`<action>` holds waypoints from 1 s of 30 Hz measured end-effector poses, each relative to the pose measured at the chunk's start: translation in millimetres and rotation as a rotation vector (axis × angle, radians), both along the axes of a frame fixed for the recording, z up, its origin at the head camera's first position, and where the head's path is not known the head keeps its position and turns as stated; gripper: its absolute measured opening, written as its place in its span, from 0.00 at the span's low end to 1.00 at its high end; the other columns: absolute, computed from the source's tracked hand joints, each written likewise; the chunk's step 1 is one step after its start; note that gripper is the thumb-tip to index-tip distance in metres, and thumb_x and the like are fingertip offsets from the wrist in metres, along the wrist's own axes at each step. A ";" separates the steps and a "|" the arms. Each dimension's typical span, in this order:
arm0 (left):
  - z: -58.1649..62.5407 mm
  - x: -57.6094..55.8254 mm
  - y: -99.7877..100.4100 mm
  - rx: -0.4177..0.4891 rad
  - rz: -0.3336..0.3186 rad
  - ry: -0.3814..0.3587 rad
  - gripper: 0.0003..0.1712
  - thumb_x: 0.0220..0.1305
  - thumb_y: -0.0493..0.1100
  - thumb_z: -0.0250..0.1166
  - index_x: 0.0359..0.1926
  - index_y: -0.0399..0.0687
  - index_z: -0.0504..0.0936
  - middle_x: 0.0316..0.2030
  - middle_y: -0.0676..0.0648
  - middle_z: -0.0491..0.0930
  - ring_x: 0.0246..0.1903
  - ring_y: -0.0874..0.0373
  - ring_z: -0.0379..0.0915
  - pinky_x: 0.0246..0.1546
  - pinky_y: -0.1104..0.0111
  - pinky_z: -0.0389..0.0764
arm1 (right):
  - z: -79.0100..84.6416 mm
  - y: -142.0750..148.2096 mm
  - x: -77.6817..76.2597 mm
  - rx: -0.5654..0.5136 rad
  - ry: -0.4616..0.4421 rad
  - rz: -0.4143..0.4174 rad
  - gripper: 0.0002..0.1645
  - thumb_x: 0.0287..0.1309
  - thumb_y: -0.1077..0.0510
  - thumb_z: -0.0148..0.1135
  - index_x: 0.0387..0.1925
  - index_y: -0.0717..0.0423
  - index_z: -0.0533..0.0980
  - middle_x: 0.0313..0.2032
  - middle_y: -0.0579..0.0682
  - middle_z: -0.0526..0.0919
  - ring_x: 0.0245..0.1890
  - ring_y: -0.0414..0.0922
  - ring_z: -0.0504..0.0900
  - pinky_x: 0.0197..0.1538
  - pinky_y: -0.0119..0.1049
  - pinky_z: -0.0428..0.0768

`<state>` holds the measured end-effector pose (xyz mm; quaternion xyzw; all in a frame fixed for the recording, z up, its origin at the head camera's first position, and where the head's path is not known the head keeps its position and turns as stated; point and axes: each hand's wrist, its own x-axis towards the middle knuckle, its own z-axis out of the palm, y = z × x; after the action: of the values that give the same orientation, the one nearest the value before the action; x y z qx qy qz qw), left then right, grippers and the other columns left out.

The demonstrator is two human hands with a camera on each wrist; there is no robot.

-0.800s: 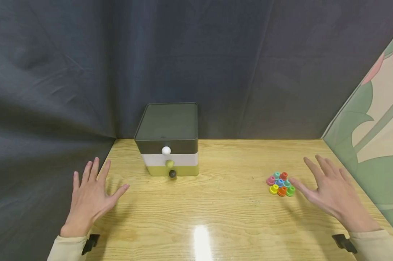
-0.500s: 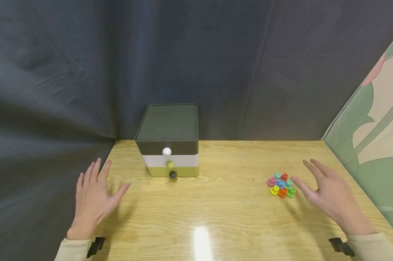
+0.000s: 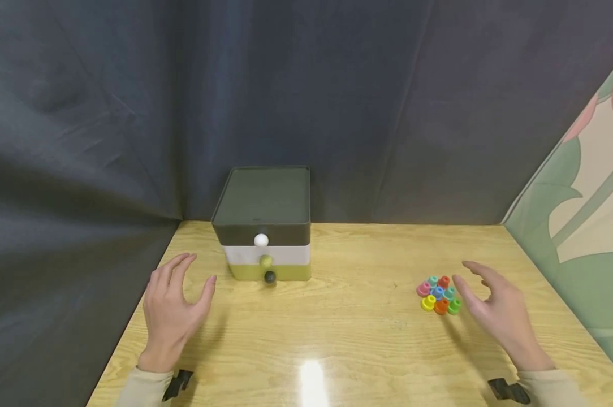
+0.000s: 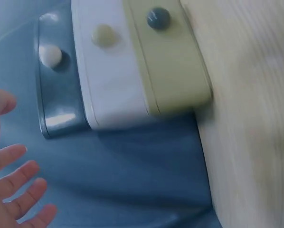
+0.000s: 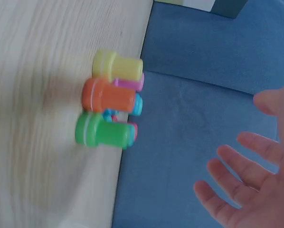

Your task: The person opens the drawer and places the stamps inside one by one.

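Eight upright pegs (image 3: 437, 293) are standing left of and below the nearer right hand (image 3: 505, 319), whose fingers are hanging parted, holding nothing; the left hand (image 3: 170, 314) is hovering likewise, drawers (image 3: 286, 233) standing ahead-right of its fingers.

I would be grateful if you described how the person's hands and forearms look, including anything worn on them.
The left hand and right hand are bare, without gloves. The left sleeve and right sleeve are plain pale cream. A small black piece shows on each one's thumb side, the left piece and right piece; their exact nature is unclear. No cables are visible.
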<state>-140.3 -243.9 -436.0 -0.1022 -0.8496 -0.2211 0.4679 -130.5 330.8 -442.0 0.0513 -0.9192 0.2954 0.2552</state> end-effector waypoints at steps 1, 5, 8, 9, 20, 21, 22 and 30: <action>0.7 -1.8 4.6 0.012 -0.016 0.027 0.32 0.66 0.60 0.64 0.57 0.37 0.86 0.53 0.36 0.86 0.49 0.34 0.79 0.47 0.46 0.77 | -1.2 -1.5 -0.5 -0.017 -0.001 -0.006 0.25 0.69 0.54 0.70 0.62 0.64 0.81 0.58 0.70 0.85 0.52 0.71 0.84 0.48 0.21 0.76; 1.3 -6.2 24.0 0.074 -0.069 0.068 0.26 0.62 0.52 0.70 0.55 0.40 0.88 0.50 0.39 0.89 0.46 0.38 0.83 0.44 0.52 0.78 | -6.9 -6.7 0.3 -0.078 -0.045 -0.037 0.24 0.72 0.53 0.67 0.61 0.64 0.82 0.57 0.70 0.85 0.49 0.72 0.85 0.40 0.11 0.69; 0.1 -6.8 36.7 0.104 -0.087 0.030 0.24 0.59 0.48 0.73 0.55 0.41 0.89 0.49 0.40 0.89 0.44 0.41 0.84 0.41 0.52 0.80 | -11.9 -9.9 1.7 -0.109 -0.077 -0.056 0.24 0.73 0.51 0.66 0.60 0.63 0.82 0.57 0.68 0.86 0.45 0.53 0.90 0.38 0.11 0.71; 0.1 -7.2 40.3 0.109 -0.089 0.010 0.24 0.58 0.47 0.74 0.55 0.41 0.89 0.49 0.40 0.89 0.44 0.42 0.85 0.40 0.51 0.81 | -13.5 -10.7 1.4 -0.121 -0.085 -0.058 0.23 0.73 0.51 0.66 0.60 0.63 0.83 0.57 0.68 0.87 0.44 0.42 0.89 0.38 0.11 0.72; 1.1 -24.2 65.9 0.174 -0.164 -0.082 0.24 0.60 0.41 0.77 0.57 0.40 0.86 0.45 0.43 0.90 0.36 0.49 0.85 0.34 0.52 0.82 | -20.9 -20.9 -4.0 -0.218 -0.124 -0.063 0.22 0.74 0.50 0.65 0.60 0.59 0.83 0.56 0.65 0.88 0.41 0.11 0.71 0.40 0.12 0.75; 1.1 -26.0 67.5 0.176 -0.167 -0.083 0.24 0.60 0.41 0.78 0.57 0.40 0.86 0.44 0.44 0.90 0.35 0.49 0.85 0.34 0.53 0.82 | -21.7 -21.6 -4.5 -0.224 -0.124 -0.064 0.22 0.74 0.51 0.65 0.60 0.60 0.83 0.55 0.65 0.88 0.41 0.11 0.71 0.40 0.12 0.75; 1.2 -27.8 69.2 0.178 -0.171 -0.084 0.24 0.59 0.41 0.78 0.56 0.40 0.86 0.44 0.43 0.90 0.34 0.49 0.85 0.32 0.53 0.82 | -22.5 -22.1 -4.9 -0.228 -0.124 -0.065 0.22 0.74 0.51 0.64 0.60 0.60 0.83 0.55 0.65 0.88 0.41 0.11 0.72 0.39 0.12 0.76; 1.6 -38.2 80.9 0.192 -0.156 -0.144 0.24 0.61 0.46 0.79 0.57 0.45 0.86 0.44 0.45 0.90 0.35 0.50 0.86 0.32 0.55 0.82 | -26.4 -25.9 -7.2 -0.256 -0.128 -0.077 0.20 0.74 0.50 0.65 0.58 0.58 0.84 0.46 0.29 0.84 0.40 0.14 0.75 0.40 0.13 0.78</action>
<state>-178.5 -163.1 -434.4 -0.1063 -0.8453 -0.3439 0.3949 -137.7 304.9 -468.4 -0.0358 -0.8897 0.4030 0.2118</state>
